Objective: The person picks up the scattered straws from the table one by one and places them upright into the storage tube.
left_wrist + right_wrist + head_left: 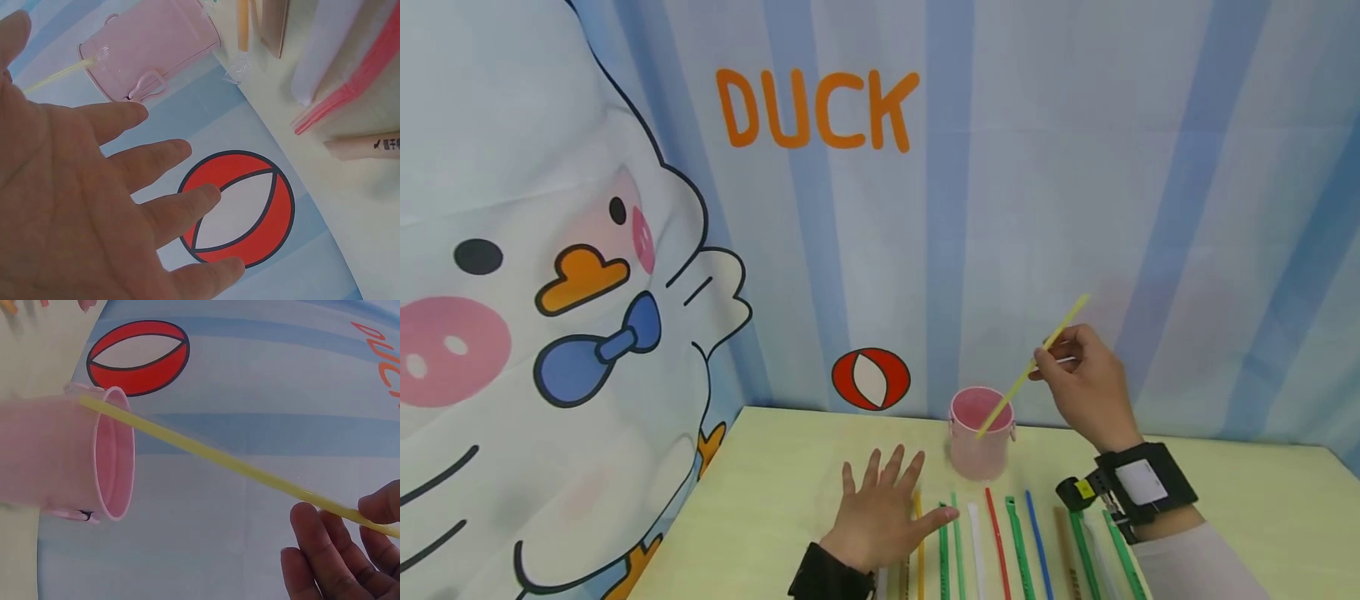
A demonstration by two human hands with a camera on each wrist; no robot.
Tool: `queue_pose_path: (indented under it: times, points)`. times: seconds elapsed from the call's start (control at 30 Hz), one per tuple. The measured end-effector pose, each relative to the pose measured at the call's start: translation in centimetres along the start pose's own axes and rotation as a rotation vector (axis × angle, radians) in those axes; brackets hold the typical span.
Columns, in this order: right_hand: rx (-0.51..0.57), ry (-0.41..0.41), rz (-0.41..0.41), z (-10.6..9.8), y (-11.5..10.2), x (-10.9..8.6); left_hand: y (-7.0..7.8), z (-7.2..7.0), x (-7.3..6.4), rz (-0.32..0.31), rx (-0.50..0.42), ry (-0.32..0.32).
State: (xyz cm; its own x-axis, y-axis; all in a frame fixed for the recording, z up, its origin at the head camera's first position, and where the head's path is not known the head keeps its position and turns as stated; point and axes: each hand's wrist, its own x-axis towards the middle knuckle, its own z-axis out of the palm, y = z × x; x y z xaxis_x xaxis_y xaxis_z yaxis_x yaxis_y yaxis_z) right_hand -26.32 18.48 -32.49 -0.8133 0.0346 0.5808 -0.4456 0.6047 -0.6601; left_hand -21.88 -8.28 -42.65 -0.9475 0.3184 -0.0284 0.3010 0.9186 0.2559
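Observation:
In the head view my right hand [1090, 383] pinches a long yellow straw [219, 458] between thumb and fingers, near its upper part. The straw slants down to the left, and its lower end overlaps the rim of a small pink bucket [977, 458]. That bucket stands upright at the back of the table, with small handle loops on its sides. My left hand [880, 517] is palm down with fingers spread, holding nothing. It hovers in front of the bucket, partly covering the left end of a row of straws and slim wrapped sticks.
The row on the pale yellow table [760, 500] includes a red straw [997, 542], a blue straw [1040, 542], a green wrapped stick [1018, 546] and a brown one [1066, 550]. Behind the table hangs a blue striped cloth [1037, 208] with a printed duck and ball.

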Motion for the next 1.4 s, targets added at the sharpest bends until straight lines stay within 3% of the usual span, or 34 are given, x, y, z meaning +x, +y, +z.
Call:
queue_pose_path:
  times: [0.23,0.6,1.07,1.4]
  points:
    - [0.065,0.017,0.028,0.0,0.0,0.1,0.0,0.0,0.0,0.010,0.018,-0.003]
    - [0.142,0.134,0.105,-0.5,-0.4,1.7,-0.1,0.0,0.1,-0.007,0.052,0.003]
    - [-0.031,-0.021,0.190,4.0,3.7,0.0,-0.1,0.5,0.3,-0.024,0.062,-0.026]
    - [-0.056,-0.120,0.262,5.3,5.8,-0.7,0.0,0.3,0.3,-0.038,0.065,-0.034]
